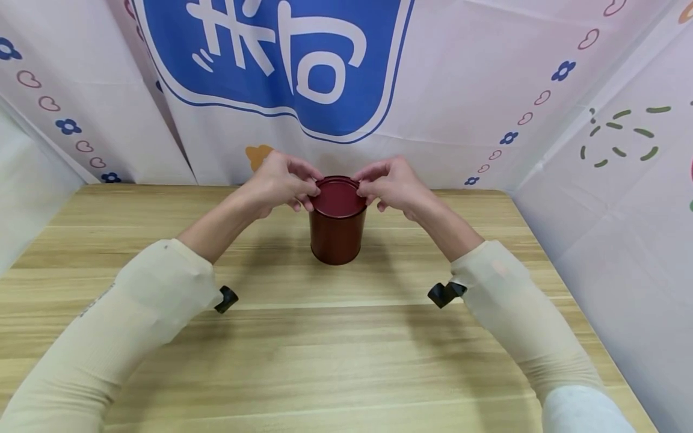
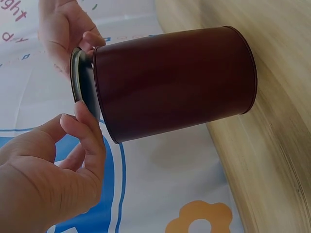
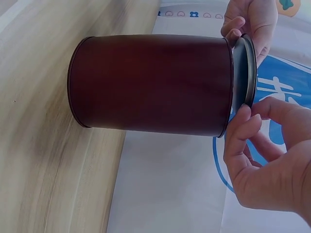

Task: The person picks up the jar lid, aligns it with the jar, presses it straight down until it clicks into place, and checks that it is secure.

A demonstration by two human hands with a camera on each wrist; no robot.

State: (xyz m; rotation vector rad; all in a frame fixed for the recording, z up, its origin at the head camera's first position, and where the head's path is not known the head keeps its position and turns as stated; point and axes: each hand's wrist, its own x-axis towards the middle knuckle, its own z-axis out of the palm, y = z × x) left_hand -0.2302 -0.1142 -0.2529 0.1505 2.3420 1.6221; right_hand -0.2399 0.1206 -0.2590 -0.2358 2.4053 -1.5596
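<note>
A dark red cylindrical tin (image 1: 335, 240) stands upright on the table, toward its back edge. Its round red lid (image 1: 340, 198) sits over the mouth, raised off part of the rim. In both wrist views, a gap shows the metallic underside of the lid (image 2: 77, 73) beside the tin (image 3: 150, 85). My left hand (image 1: 284, 183) pinches the lid's left edge between thumb and fingers. On the opposite side, my right hand (image 1: 392, 186) pinches the edge likewise, its thumb and forefinger meeting at the lid in the right wrist view. The tin's inside is hidden.
The light wood-grain table (image 1: 325, 361) spreads out in front of the tin. Close behind it hangs a white printed cloth (image 1: 444, 120) with a blue emblem; more cloth (image 1: 606, 198) borders the right side. Black wrist mounts (image 1: 446, 293) protrude inward from both sleeves.
</note>
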